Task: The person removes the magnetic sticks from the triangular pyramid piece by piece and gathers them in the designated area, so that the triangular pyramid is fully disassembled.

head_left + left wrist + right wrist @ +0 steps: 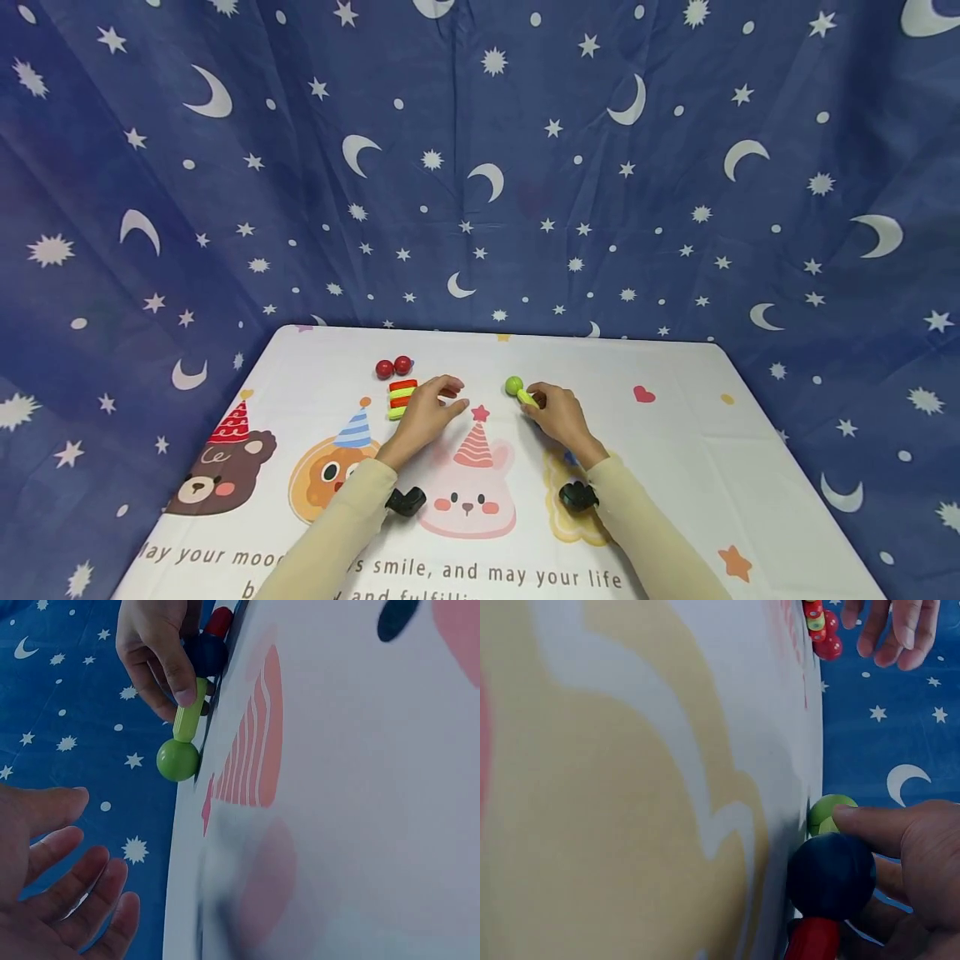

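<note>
Left side of the desk (675,467): two red balls (393,367) sat at the far edge, touching each other, with a stack of red and green rods (401,398) just in front of them. Left hand (423,417) rested beside that stack, to its right, fingers (75,892) straight and spread, holding nothing; fingertips pointed toward the middle of the desk. Further right, the green ball (513,385) sat on the end of a green rod (527,397). Right hand (558,421) pinched that rod between thumb and forefinger. Rod's long axis ran from the fingers away and to the left, so the green ball was the free end, facing the left hand. Behind the grip, under the right palm, a blue ball (831,876) joined the green rod, and a red rod (811,939) continued from it. The right hand already had the chain; the left was near but apart, with bare desk between its fingertips and the green ball.
</note>
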`<state>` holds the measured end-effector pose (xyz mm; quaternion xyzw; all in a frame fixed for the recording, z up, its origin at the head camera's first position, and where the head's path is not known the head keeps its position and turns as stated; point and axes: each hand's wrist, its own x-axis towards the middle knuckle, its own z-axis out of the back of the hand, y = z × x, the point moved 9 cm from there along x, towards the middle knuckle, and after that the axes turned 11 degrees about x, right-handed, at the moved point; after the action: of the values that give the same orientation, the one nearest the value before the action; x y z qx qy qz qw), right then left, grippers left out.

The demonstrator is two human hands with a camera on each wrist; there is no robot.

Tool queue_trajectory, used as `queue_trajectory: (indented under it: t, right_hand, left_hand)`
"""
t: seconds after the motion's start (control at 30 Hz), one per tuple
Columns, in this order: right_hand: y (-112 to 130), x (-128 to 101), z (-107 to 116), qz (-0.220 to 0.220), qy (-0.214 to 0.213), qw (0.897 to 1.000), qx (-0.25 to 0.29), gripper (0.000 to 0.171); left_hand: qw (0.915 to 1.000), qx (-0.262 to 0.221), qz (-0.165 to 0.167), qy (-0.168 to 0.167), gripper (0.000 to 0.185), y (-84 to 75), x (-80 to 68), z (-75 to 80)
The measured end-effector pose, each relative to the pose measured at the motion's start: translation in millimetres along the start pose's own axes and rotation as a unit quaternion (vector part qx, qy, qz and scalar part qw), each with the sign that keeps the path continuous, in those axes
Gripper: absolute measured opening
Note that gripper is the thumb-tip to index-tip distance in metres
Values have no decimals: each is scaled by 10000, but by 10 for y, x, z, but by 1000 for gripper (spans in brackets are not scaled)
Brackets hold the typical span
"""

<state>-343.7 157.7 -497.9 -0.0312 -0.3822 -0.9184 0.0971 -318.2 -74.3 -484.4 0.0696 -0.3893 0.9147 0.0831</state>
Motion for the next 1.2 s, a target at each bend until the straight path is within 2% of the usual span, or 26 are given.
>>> queue_trajectory:
  t: [0.17, 0.4, 0.57, 0.77, 0.93, 1.2]
  right_hand:
    - [-27, 1, -35, 90, -26, 10000, 35, 33]
    - [-23, -29, -69, 215, 7, 9998, -36, 30]
    - [-22, -27, -23, 180, -50, 9998, -13, 28]
    - [-15, -59, -23, 243, 80, 9997, -21, 25]
    - [-14, -85, -35, 292, 130, 9995, 29, 23]
    - [3, -98, -29, 404, 182, 9990, -68, 23]
  left_hand:
    - [9999, -71, -110, 1, 27, -54, 48, -111]
    - [9994, -167, 28, 288, 30, -48, 65, -288]
    - [9992, -258, -52, 296, 29, -70, 140, -379]
    - [9981, -280, -82, 539, 34, -88, 189, -525]
    - [9973, -181, -203, 689, 42, -123, 197, -587]
    - [9961, -153, -160, 856, 47, -129, 215, -650]
